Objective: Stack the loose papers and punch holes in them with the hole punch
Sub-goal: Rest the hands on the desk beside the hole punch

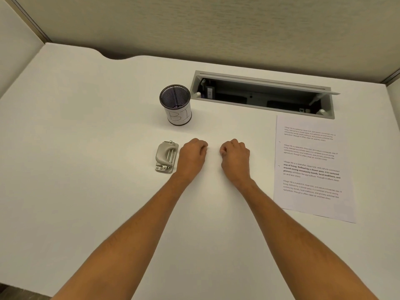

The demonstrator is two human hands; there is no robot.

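Observation:
A stack of white printed papers (311, 167) lies flat on the white desk (86, 148) at the right, with two small punched marks along its left edge. A beige hole punch (166, 156) sits left of centre, its handle down. My left hand (192, 155) rests on the desk just right of the punch, fingers curled shut, holding nothing. My right hand (234, 155) rests a little further right, also curled into a loose fist and empty, well left of the papers.
A black mesh pen cup (175, 105) with a white label stands behind the punch. An open grey cable tray (264, 94) is recessed in the desk at the back right. Beige partition walls enclose the desk.

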